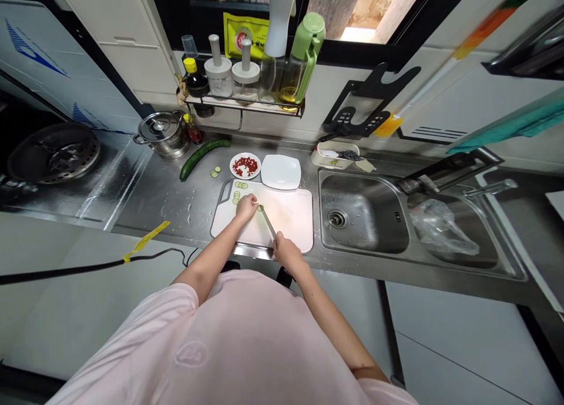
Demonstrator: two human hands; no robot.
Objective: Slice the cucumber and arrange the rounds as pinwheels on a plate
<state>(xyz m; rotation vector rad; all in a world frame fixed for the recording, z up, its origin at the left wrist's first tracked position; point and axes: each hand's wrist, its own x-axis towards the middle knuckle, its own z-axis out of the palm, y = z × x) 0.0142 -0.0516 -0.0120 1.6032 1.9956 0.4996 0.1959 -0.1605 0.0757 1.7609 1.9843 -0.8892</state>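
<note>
My right hand [286,252] is wrapped round the handle of a knife [268,223], whose blade points up and left over the white cutting board [295,217]. A small green slice [260,208] shows at the blade's tip. My left hand [247,207] is just left of the tip, its fingers pinched together; what they hold, if anything, is too small to make out. Beside it, cucumber slices [237,197] lie on the board's left part, with more slices [241,185] above them. Behind the board stand a plate of chopped red pieces [245,166] and a white plate [281,171].
A whole cucumber [200,158] and loose slices [215,172] lie left of the plates, near a lidded steel pot [163,134]. The sink [365,211] is on the right, holding a plastic bag [440,226] in its far basin. Bottles and jars [219,76] line a shelf behind.
</note>
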